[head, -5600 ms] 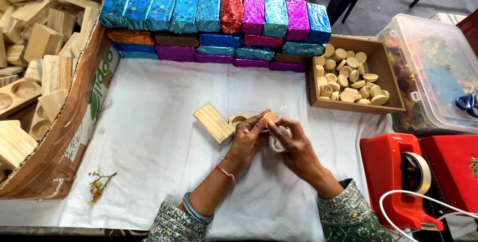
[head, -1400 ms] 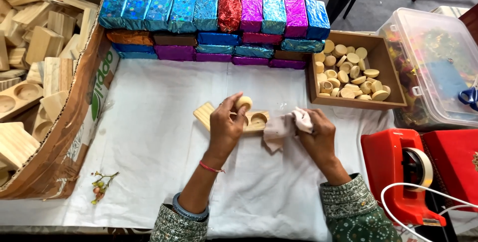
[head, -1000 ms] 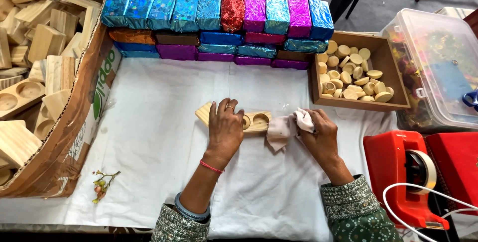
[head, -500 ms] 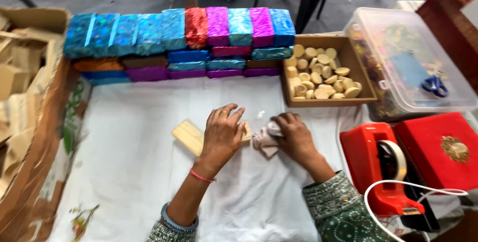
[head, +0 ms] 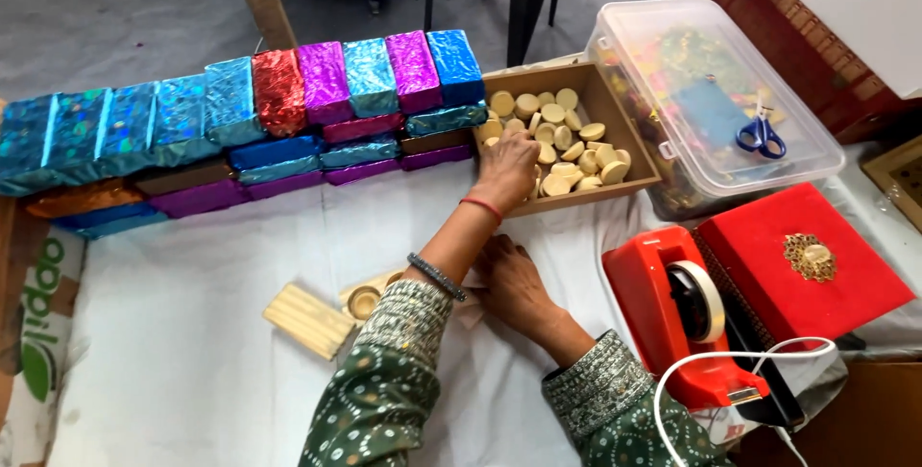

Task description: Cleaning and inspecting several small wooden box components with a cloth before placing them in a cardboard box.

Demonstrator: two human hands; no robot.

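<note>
Left hand [head: 509,161] in wooden tray [head: 629,131] of pale discs [head: 562,145] (right hand [head: 514,280] on cloth [head: 192,371])

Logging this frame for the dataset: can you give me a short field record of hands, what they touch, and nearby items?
left hand: reaching into the wooden tray, fingers on the pale round discs
right hand: resting on the white cloth beside the wooden mould
wrapped blocks: stacked in rows along the far edge
tape dispenser: red, at the person's right
clear bin: lid on, blue scissors on top
</note>
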